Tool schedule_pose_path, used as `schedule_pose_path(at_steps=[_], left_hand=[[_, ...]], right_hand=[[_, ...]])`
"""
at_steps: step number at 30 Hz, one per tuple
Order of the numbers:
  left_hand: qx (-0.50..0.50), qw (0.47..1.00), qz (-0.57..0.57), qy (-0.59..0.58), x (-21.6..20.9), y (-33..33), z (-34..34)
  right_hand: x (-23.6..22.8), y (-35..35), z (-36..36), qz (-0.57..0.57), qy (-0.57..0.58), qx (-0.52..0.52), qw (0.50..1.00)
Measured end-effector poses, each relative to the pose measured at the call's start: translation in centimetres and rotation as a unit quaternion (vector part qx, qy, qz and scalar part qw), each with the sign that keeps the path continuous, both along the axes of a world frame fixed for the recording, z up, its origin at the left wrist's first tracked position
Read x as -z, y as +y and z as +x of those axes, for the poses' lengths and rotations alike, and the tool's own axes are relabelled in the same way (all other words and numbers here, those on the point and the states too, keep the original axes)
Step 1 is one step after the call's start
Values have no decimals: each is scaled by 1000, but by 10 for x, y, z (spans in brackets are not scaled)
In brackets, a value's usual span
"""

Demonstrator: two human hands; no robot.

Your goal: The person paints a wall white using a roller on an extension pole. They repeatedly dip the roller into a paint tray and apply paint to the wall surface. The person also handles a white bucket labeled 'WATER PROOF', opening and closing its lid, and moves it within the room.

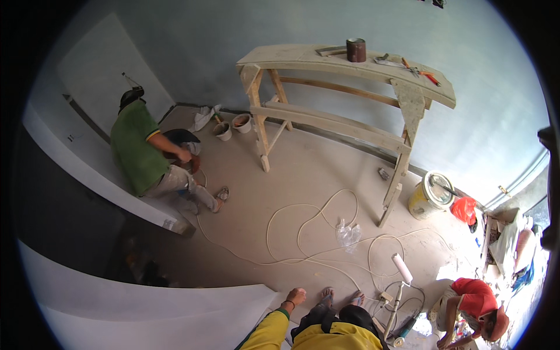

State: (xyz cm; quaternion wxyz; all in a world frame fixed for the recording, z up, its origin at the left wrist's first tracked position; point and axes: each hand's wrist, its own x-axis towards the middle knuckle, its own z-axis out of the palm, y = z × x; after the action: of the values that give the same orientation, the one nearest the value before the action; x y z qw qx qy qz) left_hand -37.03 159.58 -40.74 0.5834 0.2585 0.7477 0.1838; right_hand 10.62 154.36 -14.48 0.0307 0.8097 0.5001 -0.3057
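Right hand out of view — white panel (175,315) cut off by edge.

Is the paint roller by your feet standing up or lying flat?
Upright: the paint roller stands with its white head at the top and its handle slanting down to the floor.

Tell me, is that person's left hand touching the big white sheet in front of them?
Cannot tell. In the head view the left hand sits right at the edge of the white sheet, but no clear contact or gap shows.
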Motion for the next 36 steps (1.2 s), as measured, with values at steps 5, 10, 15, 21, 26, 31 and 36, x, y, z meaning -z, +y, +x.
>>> schedule_pose_path(at_steps=[5,10,15,21,26,31,36], left_hand=[[44,998,-27,28,-6,1,19],[118,993,-7,16,-8,13,55],[213,976,30,34,-19,31,77],[204,979,14,0,-25,44,56],[156,988,3,1,-23,35,22],[33,993,-97,-54,-39,22,2],[311,944,-111,9,-43,6,-4]], right_hand=[[4,5,-3,0,6,-5,1000],[8,20,-7,7,13,-14,1000],[10,40,-15,4,12,-37,999],[11,59,-28,7,15,-60,998],[10,63,-36,5,13,-67,998],[9,56,-39,-2,8,-64,998],[9,45,-38,-14,0,-55,998]])
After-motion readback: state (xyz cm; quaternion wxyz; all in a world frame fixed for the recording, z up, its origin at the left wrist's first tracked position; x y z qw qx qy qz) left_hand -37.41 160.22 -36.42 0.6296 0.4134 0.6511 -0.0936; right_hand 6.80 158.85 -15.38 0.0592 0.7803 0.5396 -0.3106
